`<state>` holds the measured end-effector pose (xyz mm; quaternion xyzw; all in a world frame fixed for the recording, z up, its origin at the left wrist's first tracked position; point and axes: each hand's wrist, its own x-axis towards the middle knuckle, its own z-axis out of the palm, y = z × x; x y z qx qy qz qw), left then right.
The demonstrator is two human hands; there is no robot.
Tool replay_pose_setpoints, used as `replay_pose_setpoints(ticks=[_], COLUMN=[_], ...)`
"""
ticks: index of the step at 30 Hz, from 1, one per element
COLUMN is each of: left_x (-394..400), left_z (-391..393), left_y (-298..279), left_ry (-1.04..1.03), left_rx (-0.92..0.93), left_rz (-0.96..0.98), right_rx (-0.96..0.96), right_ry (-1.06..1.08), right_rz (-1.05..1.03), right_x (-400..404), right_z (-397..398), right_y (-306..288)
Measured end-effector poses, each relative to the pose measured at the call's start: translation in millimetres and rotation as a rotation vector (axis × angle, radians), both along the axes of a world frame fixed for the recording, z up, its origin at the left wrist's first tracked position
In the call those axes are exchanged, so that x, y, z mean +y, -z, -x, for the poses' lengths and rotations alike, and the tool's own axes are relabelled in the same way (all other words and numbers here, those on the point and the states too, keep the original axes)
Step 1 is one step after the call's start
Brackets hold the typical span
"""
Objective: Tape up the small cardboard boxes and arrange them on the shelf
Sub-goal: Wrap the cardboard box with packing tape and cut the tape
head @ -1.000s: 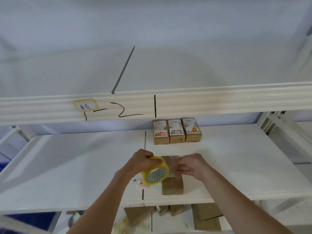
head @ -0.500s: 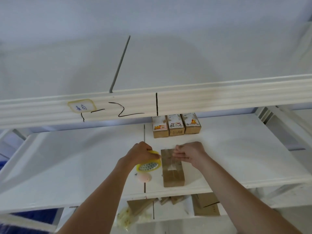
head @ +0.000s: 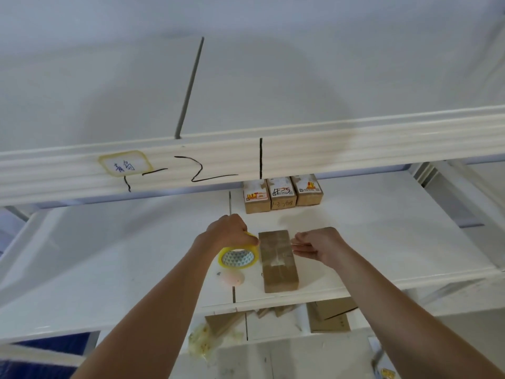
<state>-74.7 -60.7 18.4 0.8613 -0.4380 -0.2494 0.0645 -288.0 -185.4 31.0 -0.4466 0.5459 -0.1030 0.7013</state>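
Observation:
A small brown cardboard box (head: 278,266) lies lengthwise near the front edge of the white middle shelf (head: 136,258). My left hand (head: 228,232) grips a yellow roll of clear tape (head: 238,257) just left of the box. My right hand (head: 318,244) is just right of the box and pinches the free end of the tape. A clear strip runs from the roll across the box's far end to those fingers. Three taped boxes (head: 282,192) stand side by side at the back of the shelf.
A small pink object (head: 232,277) lies on the shelf below the tape roll. The upper shelf's front beam (head: 355,151), marked in black, hangs over the back boxes. Flat cardboard pieces (head: 330,315) and crumpled tape (head: 203,340) lie on the lower shelf.
My right hand has moved from above the box out to its right side, drawing the tape across the box's far end. My left hand lowered the roll beside the box.

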Motion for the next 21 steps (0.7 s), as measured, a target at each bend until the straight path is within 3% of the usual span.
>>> replay_pose_setpoints(ticks=[4, 15, 21], left_x=[-0.1, -3.3, -5.0], left_z=[-1.5, 10.0, 19.9], left_y=[4.3, 4.7, 12.4], left_ry=[-0.030, 0.015, 0.066], left_rx=[-0.037, -0.207, -0.278], left_rz=[-0.053, -0.155, -0.201], right_rx=[-0.010, 0.225, 0.288], right_ry=[0.052, -0.028, 0.032], right_rz=[-0.048, 0.129, 0.168], right_x=[0.2, -5.5, -0.1], right_z=[-3.0, -6.0, -2.1], right_y=[3.5, 29.0, 42.2])
